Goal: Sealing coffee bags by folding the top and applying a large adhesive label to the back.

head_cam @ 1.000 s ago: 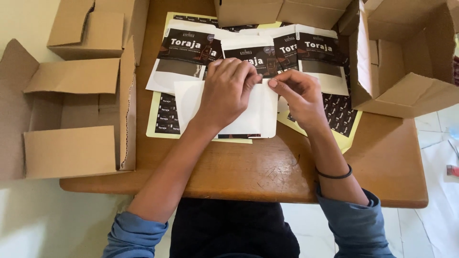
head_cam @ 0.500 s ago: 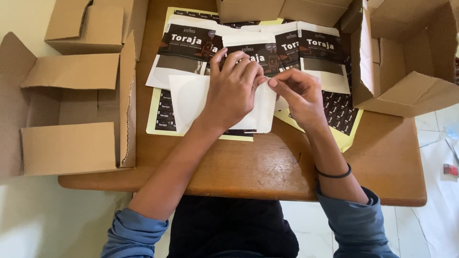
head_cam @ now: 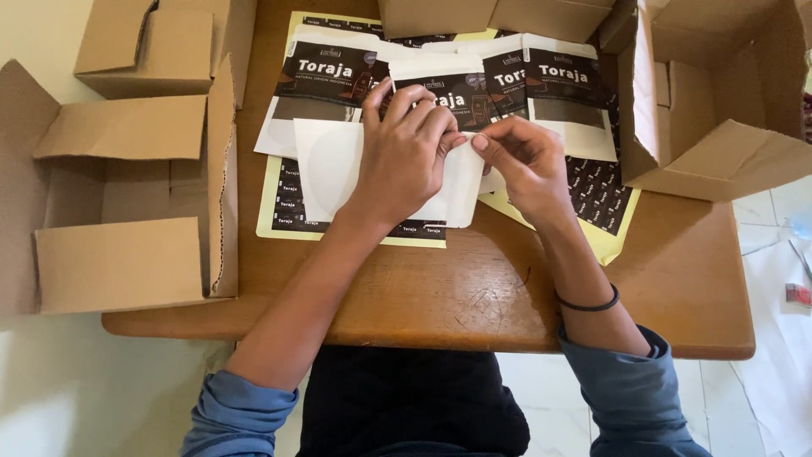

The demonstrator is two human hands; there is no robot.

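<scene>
A white pouch [head_cam: 326,169] lies flat on the wooden table [head_cam: 474,288], over a yellow sheet of dark stickers [head_cam: 288,207]. My left hand [head_cam: 406,152] lies palm down on the pouch, fingers spread toward its top edge. My right hand [head_cam: 520,161] pinches at the pouch's right edge, thumb and forefinger together beside my left fingertips; what they pinch is too small to tell. Behind the hands, several white pouches with dark labels [head_cam: 326,80] lie in an overlapping row.
An open cardboard box [head_cam: 127,211] stands at the table's left edge, with another [head_cam: 161,51] behind it. A third open box [head_cam: 719,110] fills the right rear corner. A second yellow sticker sheet [head_cam: 605,211] lies under my right hand.
The view has shifted slightly. My left fingers have slid a little along the pouch top, and my right thumb and forefinger have closed in against them. The pouch stays in place.
</scene>
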